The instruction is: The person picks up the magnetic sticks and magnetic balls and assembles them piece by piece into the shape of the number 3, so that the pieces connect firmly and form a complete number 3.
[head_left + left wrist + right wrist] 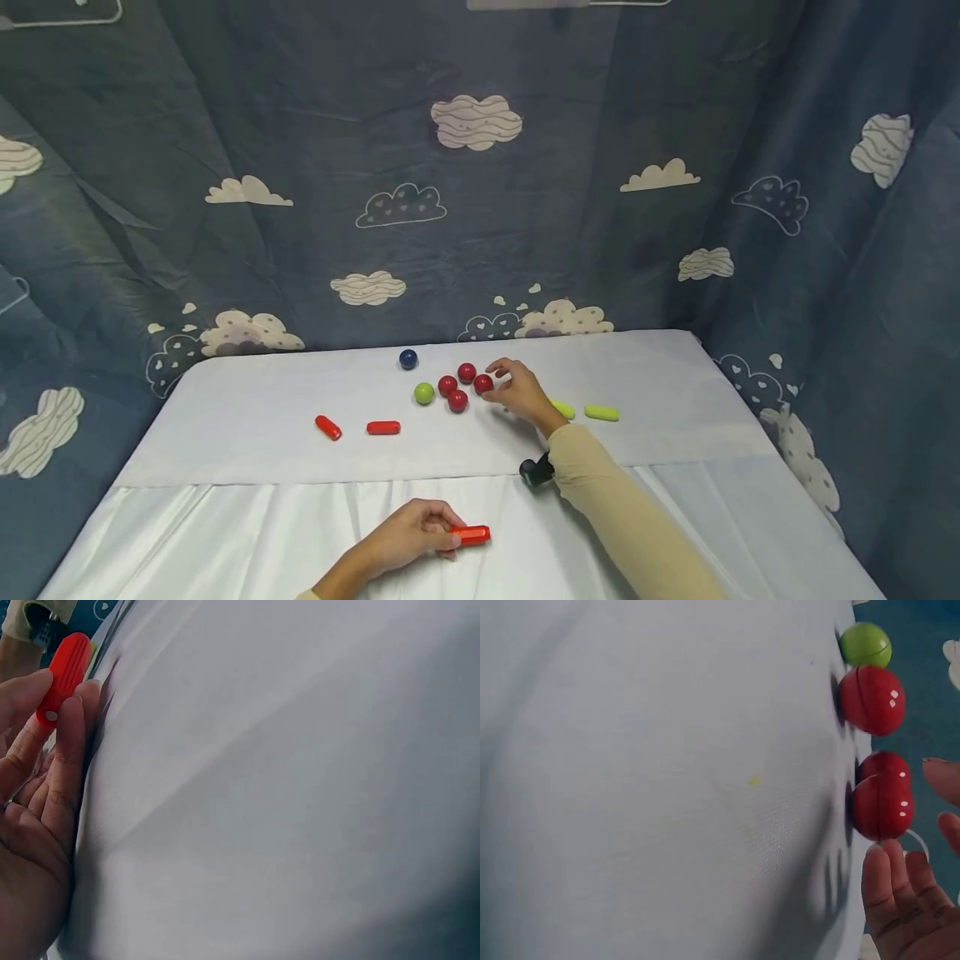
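Observation:
Near the front of the table my left hand (416, 533) pinches a red ribbed stick (472, 535) between thumb and fingers; in the left wrist view the red stick (69, 671) points up out of the left hand (45, 780). My right hand (519, 392) is at the right side of a group of red balls (457, 401), its fingers spread beside the rightmost red ball (483, 383). In the right wrist view, the right hand (915, 892) has its fingertips at the lower edge of a red ball (881, 810); whether they touch it I cannot tell.
A green ball (423, 393) lies left of the red ones, a blue ball (408, 359) farther back. Two red sticks (327, 427) (383, 427) lie on the left, two yellow-green sticks (602, 412) right of my right hand. A cloud-patterned curtain (525, 208) hangs behind the table.

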The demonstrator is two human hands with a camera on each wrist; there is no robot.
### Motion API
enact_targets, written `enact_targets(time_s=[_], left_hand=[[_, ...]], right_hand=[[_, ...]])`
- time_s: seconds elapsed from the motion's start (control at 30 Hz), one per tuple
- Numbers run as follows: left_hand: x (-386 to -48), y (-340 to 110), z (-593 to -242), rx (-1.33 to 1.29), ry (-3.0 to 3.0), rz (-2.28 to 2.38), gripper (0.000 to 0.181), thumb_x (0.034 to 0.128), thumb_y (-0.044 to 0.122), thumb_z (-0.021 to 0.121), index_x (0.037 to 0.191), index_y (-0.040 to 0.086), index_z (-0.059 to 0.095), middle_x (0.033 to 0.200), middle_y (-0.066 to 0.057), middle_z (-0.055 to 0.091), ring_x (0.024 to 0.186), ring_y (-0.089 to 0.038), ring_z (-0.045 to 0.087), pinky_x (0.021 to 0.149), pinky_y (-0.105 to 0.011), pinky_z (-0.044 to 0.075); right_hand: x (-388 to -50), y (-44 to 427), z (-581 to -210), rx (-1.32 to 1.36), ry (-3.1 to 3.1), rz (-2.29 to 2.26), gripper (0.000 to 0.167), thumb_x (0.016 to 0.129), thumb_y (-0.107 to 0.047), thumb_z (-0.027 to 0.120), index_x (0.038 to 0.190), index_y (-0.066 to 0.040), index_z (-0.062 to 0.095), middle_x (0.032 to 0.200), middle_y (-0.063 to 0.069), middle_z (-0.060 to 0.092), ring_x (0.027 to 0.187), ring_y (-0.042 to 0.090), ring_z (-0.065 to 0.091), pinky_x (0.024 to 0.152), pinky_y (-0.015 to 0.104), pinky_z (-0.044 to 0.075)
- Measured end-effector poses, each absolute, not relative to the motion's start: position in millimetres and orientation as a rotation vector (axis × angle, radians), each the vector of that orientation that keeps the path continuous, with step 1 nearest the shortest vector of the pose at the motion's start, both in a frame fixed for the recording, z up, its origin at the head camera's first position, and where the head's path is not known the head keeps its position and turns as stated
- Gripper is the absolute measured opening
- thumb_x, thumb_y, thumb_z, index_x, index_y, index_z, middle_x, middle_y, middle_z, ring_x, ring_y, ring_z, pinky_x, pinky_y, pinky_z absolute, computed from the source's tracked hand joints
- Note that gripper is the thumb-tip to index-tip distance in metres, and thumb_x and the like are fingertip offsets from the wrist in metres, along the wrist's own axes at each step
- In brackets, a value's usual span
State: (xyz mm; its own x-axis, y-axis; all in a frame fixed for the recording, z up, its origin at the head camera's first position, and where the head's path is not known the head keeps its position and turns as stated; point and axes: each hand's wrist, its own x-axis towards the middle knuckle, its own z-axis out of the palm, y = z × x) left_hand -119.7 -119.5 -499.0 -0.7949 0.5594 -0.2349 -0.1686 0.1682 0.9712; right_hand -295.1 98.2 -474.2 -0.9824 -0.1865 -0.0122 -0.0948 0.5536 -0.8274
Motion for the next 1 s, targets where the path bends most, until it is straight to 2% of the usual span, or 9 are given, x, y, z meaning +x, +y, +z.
enact_targets(time_s=[0.13,0.3,0.6,0.8,1.0], left_hand=[[-118.5,-118.2,-499.1,0.353,1.853,1.693,0.018,0.0882,0.008,0.067,0.102,-0.003,0.065,0.077,-0.005,0.066,0.069,-0.011,0.064,0.070,-0.020,0.049],[-118.2,-116.8,-499.2,0.342,1.832,1.702,0.018,0.0885,0.007,0.067,0.102,-0.004,0.065,0.077,-0.004,0.066,0.069,-0.010,0.064,0.069,-0.020,0.050],[-122.1,-116.3,-498.9,0.319,1.849,1.676,0.018,0.0891,0.005,0.066,0.104,-0.004,0.065,0.081,-0.007,0.068,0.070,-0.010,0.063,0.072,-0.021,0.050],[-122.1,-117.7,-499.1,0.317,1.835,1.688,0.017,0.0888,0.005,0.067,0.103,-0.004,0.065,0.081,-0.007,0.068,0.071,-0.010,0.064,0.071,-0.020,0.050],[-122.0,-119.6,-498.1,0.321,1.821,1.702,0.018,0.0887,0.007,0.067,0.103,-0.004,0.065,0.080,-0.005,0.067,0.071,-0.010,0.064,0.070,-0.019,0.050]], right_hand=[[-303.2,95.3,-480.2,-0.195,2.702,-1.376,0.042,0.078,-0.010,0.079,0.116,-0.009,0.060,0.115,0.014,0.055,0.095,0.026,0.055,0.073,0.032,0.052],[-309.6,90.4,-484.6,-0.179,2.670,-1.365,0.043,0.078,-0.008,0.079,0.117,-0.009,0.060,0.117,0.015,0.056,0.102,0.029,0.054,0.075,0.034,0.053],[-318.9,82.7,-486.9,-0.166,2.728,-1.244,0.042,0.078,-0.011,0.079,0.115,-0.008,0.060,0.106,0.012,0.059,0.099,0.026,0.053,0.085,0.038,0.050],[-323.2,80.6,-487.9,-0.191,2.733,-1.192,0.034,0.078,-0.012,0.078,0.109,-0.008,0.062,0.093,0.006,0.060,0.090,0.022,0.053,0.080,0.035,0.047],[-323.5,80.0,-487.5,-0.175,2.725,-1.204,0.032,0.078,-0.012,0.078,0.106,-0.008,0.063,0.094,0.008,0.060,0.090,0.023,0.053,0.076,0.033,0.048]])
